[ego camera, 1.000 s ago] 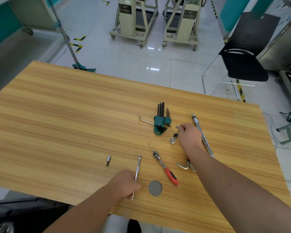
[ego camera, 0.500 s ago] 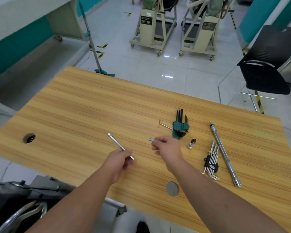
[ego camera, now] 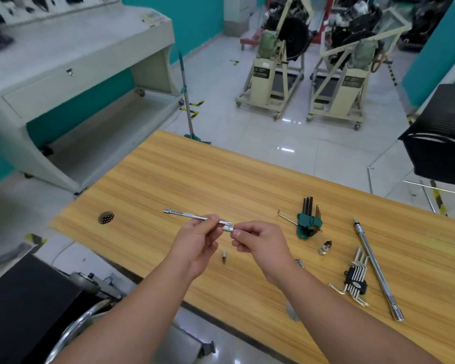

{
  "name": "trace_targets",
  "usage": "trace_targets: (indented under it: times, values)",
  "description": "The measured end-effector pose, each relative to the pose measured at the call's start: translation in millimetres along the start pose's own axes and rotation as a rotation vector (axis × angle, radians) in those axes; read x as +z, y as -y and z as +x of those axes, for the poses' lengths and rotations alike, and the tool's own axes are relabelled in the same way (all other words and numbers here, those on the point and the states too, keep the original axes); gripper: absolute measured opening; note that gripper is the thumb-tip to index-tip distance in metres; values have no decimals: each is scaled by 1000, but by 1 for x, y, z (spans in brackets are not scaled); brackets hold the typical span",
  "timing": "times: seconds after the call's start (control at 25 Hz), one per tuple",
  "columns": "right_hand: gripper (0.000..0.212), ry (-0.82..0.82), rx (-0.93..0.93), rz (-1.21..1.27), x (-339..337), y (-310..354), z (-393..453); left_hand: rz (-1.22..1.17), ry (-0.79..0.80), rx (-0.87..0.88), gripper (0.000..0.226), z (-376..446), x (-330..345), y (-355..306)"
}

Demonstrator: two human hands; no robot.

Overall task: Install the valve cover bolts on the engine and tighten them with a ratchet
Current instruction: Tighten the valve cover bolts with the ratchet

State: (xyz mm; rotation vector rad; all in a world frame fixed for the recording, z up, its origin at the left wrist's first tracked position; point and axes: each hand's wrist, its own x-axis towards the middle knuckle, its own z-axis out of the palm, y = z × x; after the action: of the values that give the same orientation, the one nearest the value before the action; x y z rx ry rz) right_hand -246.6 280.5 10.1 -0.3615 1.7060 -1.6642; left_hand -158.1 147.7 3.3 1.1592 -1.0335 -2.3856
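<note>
- My left hand is pinching the extension bar near its right-hand end, fingers curled round the thin steel shaft, the rest of the bar pointing out to the left above the desk.
- My right hand is closing thumb and fingertips on the small socket, which is meeting the bar's end; whether it is seated I cannot tell.
- Both pieces are looking like polished steel: stiff, light, probably slippery, so I am judging the knurled band on the socket the best place for my grip, and the bar best held close to the joint.
- A loose bit is lying on the desk just below my hands.
- Farther right are lying a green hex key set, a small adapter, a black key holder and a long chrome rod.
- No bolts are showing anywhere that I can make out.
</note>
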Motion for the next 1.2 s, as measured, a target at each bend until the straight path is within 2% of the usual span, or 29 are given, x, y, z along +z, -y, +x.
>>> trace_targets:
  times: [0.16, 0.32, 0.44, 0.8, 1.04, 1.2]
  values:
    - [11, -78, -42, 52, 11, 16, -10, -96, -59, 73, 7, -21, -9, -17]
    - [11, 10, -75, -19, 22, 22, -16, -7, -21, 86, 11, -36, -16, -12]
    - [11, 34, -122, -120, 24, 26, -18, -33, -20, 113, 10, -40, -17, -11]
    - [14, 85, -143, -115, 9, 35, -22, -66, -15, 151, 11, -44, -12, -15]
    - [7, 111, 37, 106, 7, 36, -23, -48, -13, 163, 11, -50, -8, -14]
    - [10, 76, -88, 24, 18, 31, -29, -108, -53, 166, 9, -56, -5, -11]
